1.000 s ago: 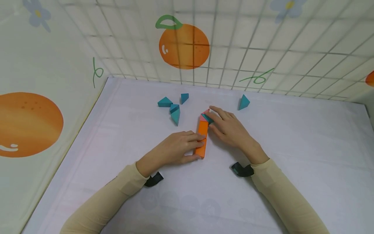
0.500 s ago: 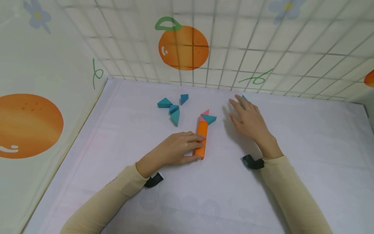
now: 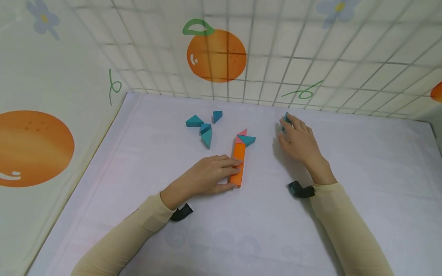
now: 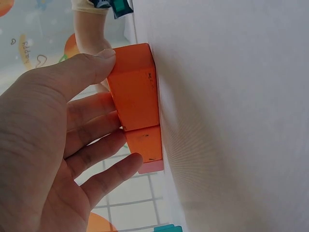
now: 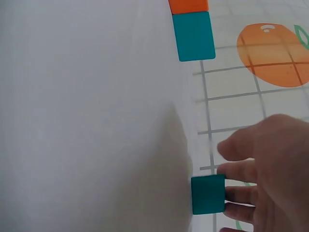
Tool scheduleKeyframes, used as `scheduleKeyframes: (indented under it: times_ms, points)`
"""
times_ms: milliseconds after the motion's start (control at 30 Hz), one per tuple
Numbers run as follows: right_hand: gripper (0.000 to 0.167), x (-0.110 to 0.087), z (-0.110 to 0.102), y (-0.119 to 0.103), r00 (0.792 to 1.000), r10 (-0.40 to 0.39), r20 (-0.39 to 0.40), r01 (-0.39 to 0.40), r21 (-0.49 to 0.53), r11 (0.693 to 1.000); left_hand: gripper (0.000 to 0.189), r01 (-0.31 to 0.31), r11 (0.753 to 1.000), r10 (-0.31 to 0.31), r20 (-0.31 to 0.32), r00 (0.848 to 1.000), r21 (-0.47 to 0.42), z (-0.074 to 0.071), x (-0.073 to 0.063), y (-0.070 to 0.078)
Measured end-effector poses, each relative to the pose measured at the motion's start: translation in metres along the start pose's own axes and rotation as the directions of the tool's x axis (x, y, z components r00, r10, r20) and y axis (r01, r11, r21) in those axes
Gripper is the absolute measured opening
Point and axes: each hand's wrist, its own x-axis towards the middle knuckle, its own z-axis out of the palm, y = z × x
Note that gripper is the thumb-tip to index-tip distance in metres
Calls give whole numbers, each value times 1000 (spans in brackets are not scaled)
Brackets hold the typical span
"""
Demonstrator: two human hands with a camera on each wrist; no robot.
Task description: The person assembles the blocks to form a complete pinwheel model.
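Two orange blocks (image 3: 239, 151) lie end to end on the white tabletop. Pink triangular pieces (image 3: 243, 132) and a teal triangular block (image 3: 247, 140) adjoin their far end. My left hand (image 3: 215, 174) rests on the orange row, fingers extended over it and thumb against the near end. In the left wrist view the thumb touches the nearer orange block (image 4: 135, 96). At the right, my right hand (image 3: 299, 141) is at another teal triangular block (image 3: 286, 118), partly covered by its fingers. The right wrist view has fingers behind that teal block (image 5: 208, 194), the thumb apart from it.
Several loose teal triangular blocks (image 3: 206, 136) lie left of the row, toward the back. A wall with a grid and printed oranges (image 3: 216, 56) borders the table's far edge. Another printed wall (image 3: 51, 76) stands on the left.
My right hand has left the teal block beside the pink pieces and moved right and away to the separate teal block. The left hand stays on the orange blocks.
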Motion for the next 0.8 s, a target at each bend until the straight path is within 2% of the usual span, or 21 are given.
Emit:
scheduleKeyframes:
  times_ms: [300, 800]
  points:
    - [57, 0, 4, -8, 1000, -29, 8, 29, 0, 1000, 44, -4, 1000, 4, -9, 1000, 4, 1, 1, 0]
    - [51, 3, 9, -12, 999, -51, 13, 50, 42, 998, 44, 2, 1000, -2, -2, 1000, -6, -1, 1, 0]
